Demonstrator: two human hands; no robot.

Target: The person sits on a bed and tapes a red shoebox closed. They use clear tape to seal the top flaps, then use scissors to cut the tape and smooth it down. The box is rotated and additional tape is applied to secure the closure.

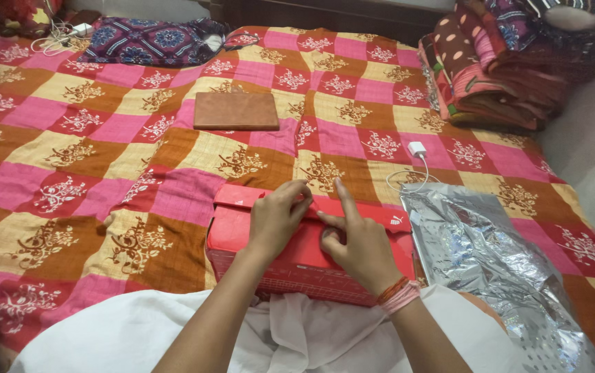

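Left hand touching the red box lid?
Touching. The head view shows the left hand resting on the red box, fingertips curled over its lid edge with no gap.

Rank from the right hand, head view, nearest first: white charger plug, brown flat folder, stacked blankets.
From the right hand, which rests on the red box:
1. white charger plug, just beyond it, slightly right.
2. brown flat folder, farther up the bed, to the left.
3. stacked blankets, far right corner.

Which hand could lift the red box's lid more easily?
Probably the left hand: its fingertips already pinch the lid's far edge on the red box. The right hand only rests flat on top, one finger pointing.
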